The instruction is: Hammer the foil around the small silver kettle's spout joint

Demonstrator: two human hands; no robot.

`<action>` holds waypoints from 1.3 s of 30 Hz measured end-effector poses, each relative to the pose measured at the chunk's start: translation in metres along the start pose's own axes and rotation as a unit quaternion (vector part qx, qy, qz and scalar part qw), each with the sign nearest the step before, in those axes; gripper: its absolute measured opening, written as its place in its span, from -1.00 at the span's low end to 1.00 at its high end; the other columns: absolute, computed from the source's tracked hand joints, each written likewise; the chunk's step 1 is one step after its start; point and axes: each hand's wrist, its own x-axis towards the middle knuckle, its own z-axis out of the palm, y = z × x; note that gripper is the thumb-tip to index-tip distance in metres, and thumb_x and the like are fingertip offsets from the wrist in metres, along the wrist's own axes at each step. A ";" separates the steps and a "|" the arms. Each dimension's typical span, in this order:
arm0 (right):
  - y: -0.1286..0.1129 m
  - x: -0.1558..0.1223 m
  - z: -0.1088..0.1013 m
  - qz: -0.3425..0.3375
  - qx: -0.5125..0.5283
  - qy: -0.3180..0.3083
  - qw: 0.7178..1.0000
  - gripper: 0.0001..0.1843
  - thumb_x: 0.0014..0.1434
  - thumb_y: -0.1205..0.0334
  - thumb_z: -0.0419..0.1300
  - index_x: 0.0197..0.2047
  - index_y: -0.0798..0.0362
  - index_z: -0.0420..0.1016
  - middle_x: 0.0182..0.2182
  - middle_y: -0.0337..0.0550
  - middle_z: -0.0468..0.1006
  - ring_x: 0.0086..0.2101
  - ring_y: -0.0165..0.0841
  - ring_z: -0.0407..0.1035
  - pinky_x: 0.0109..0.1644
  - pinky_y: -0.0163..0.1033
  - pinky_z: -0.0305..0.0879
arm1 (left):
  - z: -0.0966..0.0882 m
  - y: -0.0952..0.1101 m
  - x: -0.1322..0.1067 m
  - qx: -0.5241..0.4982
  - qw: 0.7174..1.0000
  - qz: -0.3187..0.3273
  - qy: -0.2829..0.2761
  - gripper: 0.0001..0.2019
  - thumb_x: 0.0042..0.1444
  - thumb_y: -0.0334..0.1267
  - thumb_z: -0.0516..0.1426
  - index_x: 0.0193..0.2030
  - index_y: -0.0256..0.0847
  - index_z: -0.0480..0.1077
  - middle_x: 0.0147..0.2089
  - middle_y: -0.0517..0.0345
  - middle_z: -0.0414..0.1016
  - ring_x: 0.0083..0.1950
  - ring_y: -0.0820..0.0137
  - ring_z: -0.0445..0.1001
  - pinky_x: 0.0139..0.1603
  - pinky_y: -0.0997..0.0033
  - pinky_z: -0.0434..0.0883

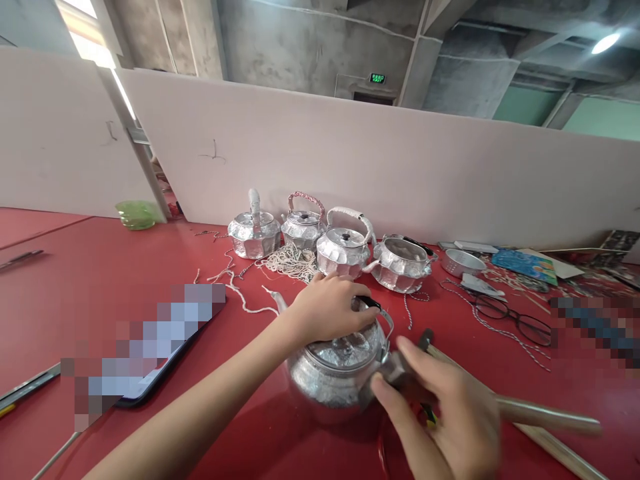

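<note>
A silver embossed kettle (335,377) stands on the red table (100,280) in front of me. My left hand (325,307) lies over the top of it, fingers curled round the black-gripped handle. My right hand (445,413) is closed round a hammer (540,413); its metal head touches the kettle's right side and the wooden shaft runs off to the right. The kettle's spout points to the back left.
Several silver kettles (345,250) with cord-wrapped handles stand along the white partition, with loose cord (290,260) between them. Eyeglasses (515,320), a small metal bowl (463,261) and papers lie at right. A phone (150,380) and a green dish (136,215) lie at left.
</note>
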 end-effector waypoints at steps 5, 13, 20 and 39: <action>-0.001 -0.001 0.000 0.012 -0.005 0.018 1.000 -0.51 -0.03 0.29 0.20 0.01 0.14 0.26 -0.43 -0.16 0.46 -0.50 -0.45 0.34 -0.49 -0.32 0.32 | 0.000 0.000 0.001 0.000 1.000 -0.001 -0.001 -0.65 0.12 0.00 -0.08 -0.09 -0.04 0.39 -0.17 0.12 0.48 -0.09 0.23 0.36 -0.09 0.13 0.26; -0.006 0.010 -0.002 -0.021 -0.029 -0.001 0.999 -0.65 0.01 0.28 0.16 -0.09 0.20 0.30 -0.47 -0.18 0.46 -0.53 -0.47 0.32 -0.51 -0.34 0.29 | 0.001 0.000 0.001 -0.001 1.000 -0.004 0.003 -0.65 0.11 0.00 -0.08 -0.08 -0.04 0.38 -0.17 0.12 0.47 -0.07 0.23 0.35 -0.08 0.14 0.26; -0.002 0.005 -0.002 -0.013 -0.026 0.003 1.000 -0.62 0.00 0.27 0.17 -0.07 0.18 0.30 -0.44 -0.16 0.47 -0.52 -0.45 0.33 -0.52 -0.32 0.29 | 0.001 0.000 0.001 0.004 1.000 -0.006 -0.001 -0.64 0.11 0.00 -0.07 -0.07 -0.04 0.38 -0.16 0.12 0.48 -0.06 0.23 0.35 -0.08 0.14 0.25; -0.003 0.003 0.001 0.008 -0.011 0.041 0.999 -0.57 -0.02 0.30 0.19 -0.04 0.19 0.30 -0.43 -0.16 0.45 -0.49 -0.46 0.31 -0.49 -0.32 0.30 | 0.000 0.001 0.001 0.004 1.000 -0.001 -0.008 -0.64 0.12 -0.02 -0.09 -0.08 -0.04 0.39 -0.18 0.13 0.49 -0.09 0.24 0.37 -0.13 0.19 0.27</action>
